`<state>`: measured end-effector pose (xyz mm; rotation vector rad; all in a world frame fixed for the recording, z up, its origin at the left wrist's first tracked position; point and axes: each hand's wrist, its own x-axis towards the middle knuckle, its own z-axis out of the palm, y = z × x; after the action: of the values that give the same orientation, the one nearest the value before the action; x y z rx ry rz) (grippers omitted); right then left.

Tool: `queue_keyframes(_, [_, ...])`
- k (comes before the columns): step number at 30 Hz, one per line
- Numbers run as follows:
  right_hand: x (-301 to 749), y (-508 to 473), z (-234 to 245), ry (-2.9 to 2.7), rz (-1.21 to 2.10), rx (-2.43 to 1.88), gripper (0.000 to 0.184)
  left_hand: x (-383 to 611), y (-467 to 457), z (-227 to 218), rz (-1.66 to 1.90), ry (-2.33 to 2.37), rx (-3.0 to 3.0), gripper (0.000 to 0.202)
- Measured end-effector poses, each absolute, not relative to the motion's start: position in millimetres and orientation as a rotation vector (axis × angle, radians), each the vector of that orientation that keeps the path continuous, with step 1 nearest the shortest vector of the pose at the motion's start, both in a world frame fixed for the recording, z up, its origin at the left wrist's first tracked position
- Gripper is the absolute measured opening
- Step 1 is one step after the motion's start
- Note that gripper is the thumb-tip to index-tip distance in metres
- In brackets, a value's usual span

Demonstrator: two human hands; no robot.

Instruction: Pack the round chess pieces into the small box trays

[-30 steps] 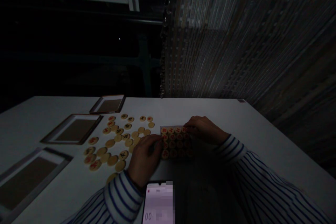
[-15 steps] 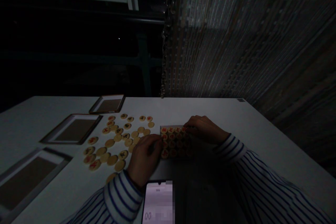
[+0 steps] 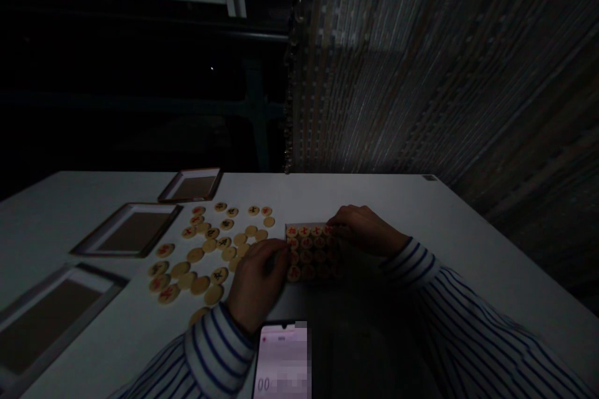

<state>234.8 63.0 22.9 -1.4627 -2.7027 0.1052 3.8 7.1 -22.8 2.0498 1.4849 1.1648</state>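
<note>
A shallow box (image 3: 304, 225) sits in front of me, packed with rows of round wooden Chinese chess pieces (image 3: 306, 242) bearing red characters. My left hand (image 3: 259, 279) is closed at the box's left side, thumb and fingers pinched against its edge. At the far right corner, the bent fingers of my right hand (image 3: 367, 230) grip the edge and cover some pieces. Shadow darkens the box's near right part. Left of the box lie many loose Chinese chess pieces (image 3: 199, 285), some face up with red or black characters, others blank side up.
Three shallow open boxes or lids stand along the left: a near one (image 3: 100, 274), a middle one (image 3: 135, 204) and a far one (image 3: 199, 170). A lit phone (image 3: 281, 355) lies at the white table's (image 3: 397, 190) near side. A string curtain (image 3: 374, 75) hangs behind.
Both hands keep their places at the box, and the pieces lie as before. The view has shifted very slightly, and the phone's screen looks a little different.
</note>
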Motion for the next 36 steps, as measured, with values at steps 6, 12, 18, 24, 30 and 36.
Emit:
queue_keyframes(6, [234,63,22,-2.709,0.089,-1.471,0.026,4,7,-23,1.164,1.487,2.055,0.019])
queue_keyframes(12, [233,63,23,-2.704,0.113,-1.473,0.025,4,7,-23,1.128,1.472,2.032,0.019])
queue_keyframes(18, [233,62,23,-2.708,0.126,-1.491,0.025,4,7,-24,1.153,1.460,2.034,0.018])
queue_keyframes(24, [233,62,24,-2.707,0.148,-1.480,0.026,4,7,-23,1.181,1.455,2.044,0.018])
queue_keyframes(30, [235,61,27,-2.682,0.128,-1.478,0.026,4,8,-22,1.144,1.469,2.037,0.019])
queue_keyframes(36, [237,53,30,-2.635,0.108,-1.459,0.025,4,8,-24,1.152,1.459,2.045,0.018])
